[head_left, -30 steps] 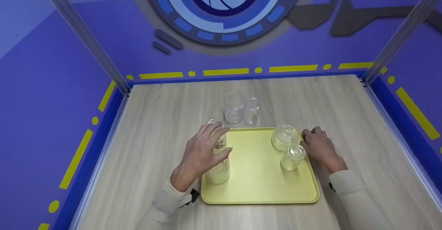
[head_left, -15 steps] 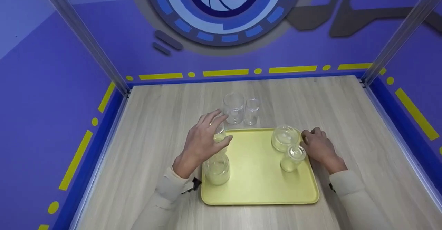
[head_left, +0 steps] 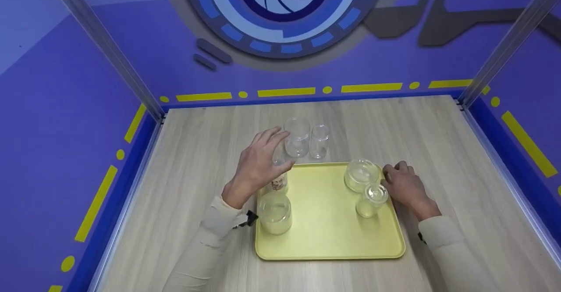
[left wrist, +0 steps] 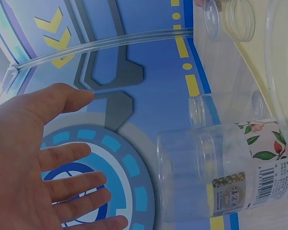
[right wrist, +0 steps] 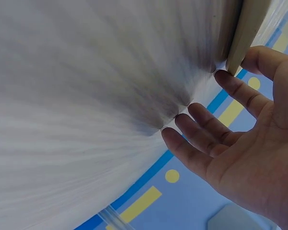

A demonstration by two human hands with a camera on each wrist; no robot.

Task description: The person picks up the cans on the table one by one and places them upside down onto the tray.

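**Left hand loose above glassware; knock and slide hazards noted**

We find the left hand (head_left: 258, 165) spread, gripping nothing, above the far left corner of the tray (head_left: 331, 230). The right hand (head_left: 403, 186) pinches the tray's right rim. The labelled jar (head_left: 278, 183) stands upright on the tray below the left hand, with the wide jar (head_left: 276, 215) on its near side; whether those two touch, we cannot tell. At the tray's right stand the dish (head_left: 362, 173) and small jar (head_left: 370, 202). Beyond its far rim are the cup (head_left: 297, 136) and slim glass (head_left: 320, 140).

In our judgement, a low sweep of the left hand could topple the labelled jar or cup; a tug on the rim could slide the glassware.

Both left-side jars sit near the tray's left rim. We see room along the tray's middle and near side.
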